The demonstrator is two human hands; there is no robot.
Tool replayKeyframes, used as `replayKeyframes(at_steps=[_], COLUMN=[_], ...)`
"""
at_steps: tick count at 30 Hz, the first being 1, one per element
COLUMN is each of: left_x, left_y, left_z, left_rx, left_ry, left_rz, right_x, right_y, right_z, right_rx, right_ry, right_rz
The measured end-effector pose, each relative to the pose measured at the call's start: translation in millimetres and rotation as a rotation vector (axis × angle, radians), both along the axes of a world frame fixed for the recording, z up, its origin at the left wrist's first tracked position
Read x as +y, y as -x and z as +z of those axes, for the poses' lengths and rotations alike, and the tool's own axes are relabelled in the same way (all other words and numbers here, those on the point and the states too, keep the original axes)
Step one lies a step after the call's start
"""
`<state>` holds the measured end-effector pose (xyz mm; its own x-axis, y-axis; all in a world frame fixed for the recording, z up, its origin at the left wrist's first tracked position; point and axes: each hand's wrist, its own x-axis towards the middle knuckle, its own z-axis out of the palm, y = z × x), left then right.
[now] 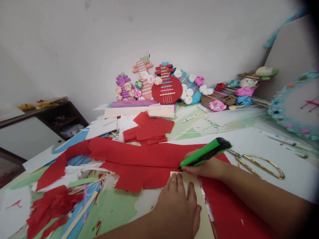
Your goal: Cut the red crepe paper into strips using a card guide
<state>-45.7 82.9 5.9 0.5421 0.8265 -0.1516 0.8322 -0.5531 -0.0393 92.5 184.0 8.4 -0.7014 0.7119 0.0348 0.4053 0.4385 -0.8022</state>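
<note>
From the head camera, the left hand (177, 202) lies flat and unclenched, fingers together, pressing on a tan cardboard strip (199, 199) at the near edge of the desk (119, 209). The right hand (206, 167) comes in from the right, forearm low, and is clenched around a green utility knife (205, 152) with a black end, its tip down at the strip's far corner, just beyond the left fingertips. The strip lies on a smooth red paper sheet (229, 209); crinkled red crepe paper (139, 156) spreads to the left and far side. Gold-handled scissors (259, 164) lie just right of the knife, on white paper (274, 146)
</note>
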Motion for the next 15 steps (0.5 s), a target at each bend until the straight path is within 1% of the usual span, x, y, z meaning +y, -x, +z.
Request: replayKeyframes(at_steps=[3,7,11,15], left_x=[0.9,1.1,0.8,1.0], left_y=[0.6,1.0,0.8,0.8], left_z=[-0.3,-2.6,-3.3,-2.0], left_rx=[0.001,-0.024,-0.028,-0.051], left_ry=[0.006,-0.045,-0.052,-0.086], left_rz=[0.003,0.002,-0.014,0.003], right_x=[-0.5,-0.7,-0.3,-0.6], right_y=[-1.2,-1.9,-2.3,-2.5], right_z=[-0.2,-0.7,-0.8,-0.5], right_rx=[-0.014,-0.055,-0.042,-0.034], right_ry=[-0.001,-0.011,-0.036,-0.023], right_rz=[-0.021,-0.042,-0.015,-0.008])
